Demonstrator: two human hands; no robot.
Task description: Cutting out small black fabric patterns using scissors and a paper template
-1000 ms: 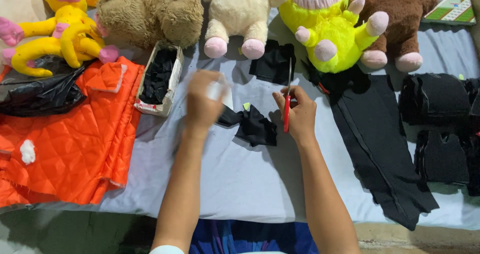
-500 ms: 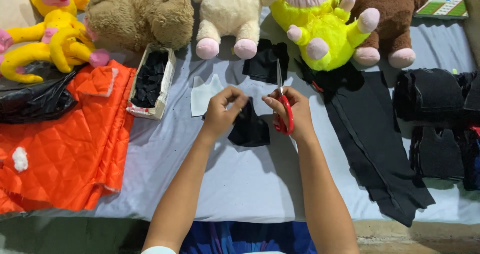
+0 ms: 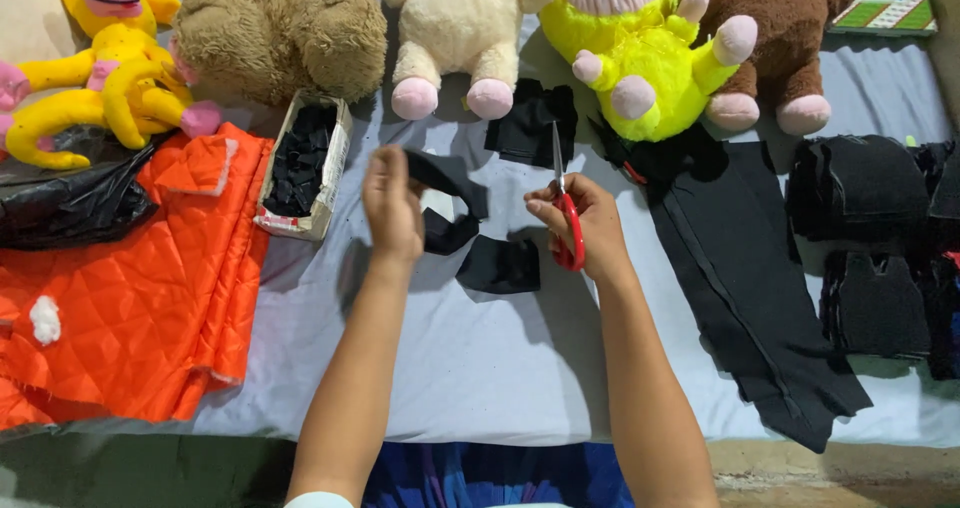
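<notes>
My left hand (image 3: 392, 208) is raised over the table and grips a curved strip of black fabric (image 3: 450, 200) that hangs from its fingers. My right hand (image 3: 588, 226) holds red-handled scissors (image 3: 566, 218) with the blades pointing away from me, closed or nearly so. Between the two hands a small black fabric piece (image 3: 500, 265) lies flat on the grey sheet (image 3: 480, 358). Another black piece (image 3: 530, 123) lies farther back, by the plush toys.
A row of plush toys lines the far edge: yellow (image 3: 100, 78), brown (image 3: 280, 28), cream (image 3: 455, 28), bright yellow (image 3: 630, 48), dark brown (image 3: 780, 38). A small box of black scraps (image 3: 300, 163) stands left. Orange quilted fabric (image 3: 130, 288) covers the left; black fabric strip (image 3: 750, 278) and stacks (image 3: 860, 188) lie right.
My left hand has lifted a black fabric strip off the table and moved left. The right hand with the scissors has stayed about where it was.
</notes>
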